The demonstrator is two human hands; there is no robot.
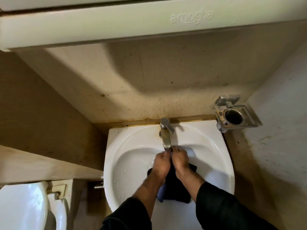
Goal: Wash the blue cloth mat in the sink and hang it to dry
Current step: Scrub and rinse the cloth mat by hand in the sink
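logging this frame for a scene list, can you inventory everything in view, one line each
cloth mat: one, dark blue, in the basin, held up under the spout
sink: one, white, centre
tap: one, steel, back rim of sink
wall holder: one, clear with chrome ring, right of sink
toilet: one, white, lower left
cabinet: one, off-white, above sink
left hand: one, gripping mat's top
right hand: one, gripping mat's top, beside left
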